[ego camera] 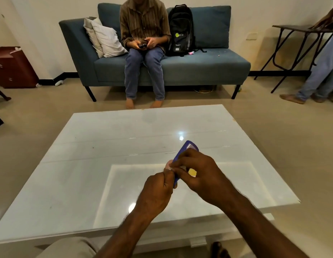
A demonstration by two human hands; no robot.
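Together, both hands [180, 181] pinch the blue packet [184, 151] above the table [87, 164].

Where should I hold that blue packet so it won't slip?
Probably pinch its flat faces near the lower end, coming from the left, as the left hand does. The blue packet is thin and stands tilted above the table, so its upper end is left free for the right hand.

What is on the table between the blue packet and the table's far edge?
Nothing; in the head view the white table beyond the blue packet is bare.
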